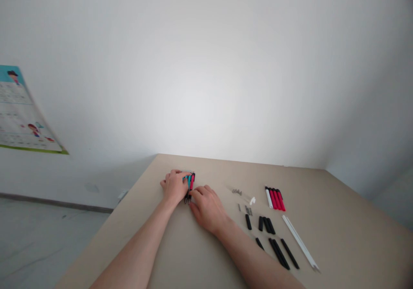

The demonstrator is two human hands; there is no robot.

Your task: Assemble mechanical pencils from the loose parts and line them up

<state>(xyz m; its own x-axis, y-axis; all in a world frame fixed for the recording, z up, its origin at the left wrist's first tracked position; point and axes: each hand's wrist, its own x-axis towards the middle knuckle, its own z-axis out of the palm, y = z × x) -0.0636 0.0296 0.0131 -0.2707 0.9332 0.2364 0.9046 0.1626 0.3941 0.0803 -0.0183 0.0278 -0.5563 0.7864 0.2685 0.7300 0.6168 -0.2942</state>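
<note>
On the left part of the table, several pens lie side by side between my hands. A red pen (192, 181) with black ends is at the right of the row, and a teal pen (189, 180) lies against it. My left hand (175, 186) is curled over the left side of the row, with its thumb across the teal pens and part of them hidden beneath. From the right, my right hand (206, 205) has its bent fingers closed at the lower part of the red pen. Dark pointed tips face toward me.
To the right lie red pen barrels (276, 199), a white barrel (269, 198), small springs (237, 192), white pieces (252, 201), metal tips (248, 210), short black grips (266, 225), longer black tubes (279, 253) and thin white refills (300, 241). A wall stands behind the table (348, 229).
</note>
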